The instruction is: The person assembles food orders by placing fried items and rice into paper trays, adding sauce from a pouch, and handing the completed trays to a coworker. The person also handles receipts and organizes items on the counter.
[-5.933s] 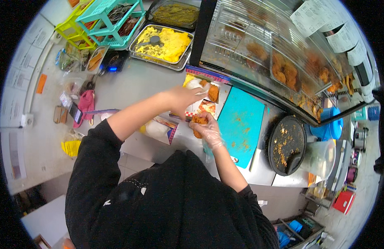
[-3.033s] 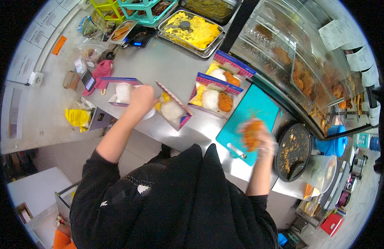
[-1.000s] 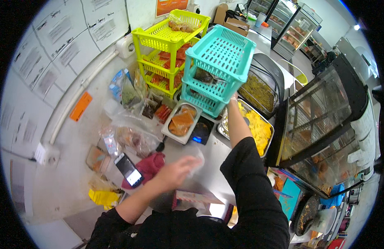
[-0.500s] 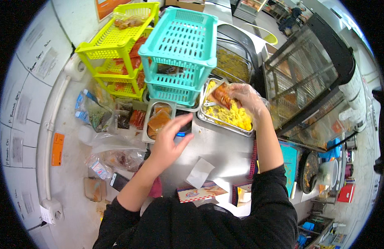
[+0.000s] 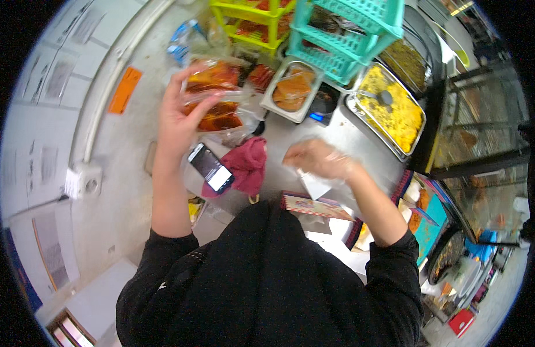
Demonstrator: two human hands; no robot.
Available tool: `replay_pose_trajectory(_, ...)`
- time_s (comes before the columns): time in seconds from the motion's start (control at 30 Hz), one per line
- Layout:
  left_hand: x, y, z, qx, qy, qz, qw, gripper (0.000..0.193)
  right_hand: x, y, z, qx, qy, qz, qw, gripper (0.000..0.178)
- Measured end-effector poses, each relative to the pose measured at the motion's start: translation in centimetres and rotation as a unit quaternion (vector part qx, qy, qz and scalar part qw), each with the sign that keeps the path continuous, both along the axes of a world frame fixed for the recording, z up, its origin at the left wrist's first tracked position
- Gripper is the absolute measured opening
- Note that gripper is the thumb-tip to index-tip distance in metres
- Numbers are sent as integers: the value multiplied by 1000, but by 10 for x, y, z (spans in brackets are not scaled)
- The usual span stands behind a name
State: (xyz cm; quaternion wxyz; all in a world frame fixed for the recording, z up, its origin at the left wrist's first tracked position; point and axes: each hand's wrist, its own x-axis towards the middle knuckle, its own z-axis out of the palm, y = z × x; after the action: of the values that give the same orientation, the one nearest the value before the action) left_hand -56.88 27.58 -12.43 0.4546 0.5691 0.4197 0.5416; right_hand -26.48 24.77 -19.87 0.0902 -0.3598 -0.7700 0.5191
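My left hand (image 5: 177,115) is closed at the left side of the counter, thumb and fingers gripping a clear plastic bag (image 5: 215,75) of red-orange food. A second similar bag (image 5: 218,117) shows just below it, under the thumb. My right hand (image 5: 318,159), in a clear plastic glove, is smeared by motion over the middle of the counter. Whether it holds anything cannot be made out. Beneath it lies a white paper slip (image 5: 313,185). The metal tray of yellow food (image 5: 403,107), with a spoon in it, stands to its upper right.
A steel container (image 5: 290,92) of orange packets sits beside turquoise stacked baskets (image 5: 328,61) and yellow-green ones (image 5: 253,29). A phone (image 5: 211,168) rests by a maroon cloth (image 5: 247,165). A printed carton (image 5: 316,205) lies near me. A glass cabinet (image 5: 481,133) stands right.
My view has swung left and down. My left hand has moved left and taken hold of a bag. The right hand, earlier holding a red-orange packet over the yellow food, has come back toward me.
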Motion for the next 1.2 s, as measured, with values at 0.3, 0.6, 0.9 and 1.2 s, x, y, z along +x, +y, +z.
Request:
replay_pose_trajectory(0.3,-101,-97,-55,-164,301,60,938,24,-104,12,-76,9,-327,-19,945,30)
replay_pose_trajectory(0.6,18,-104,-130,-182,539,73,819,37,-94,-3,-112,212,-29,-1,977,21)
replay_pose_trajectory(0.9,1,-78,-134,-171,554,41,814,29,-19,1,-119,411,-212,101,881,23)
replay_pose_trajectory(1.2,-11,-94,-75,-161,514,-11,842,43,76,-7,-111,370,-273,1,888,30)
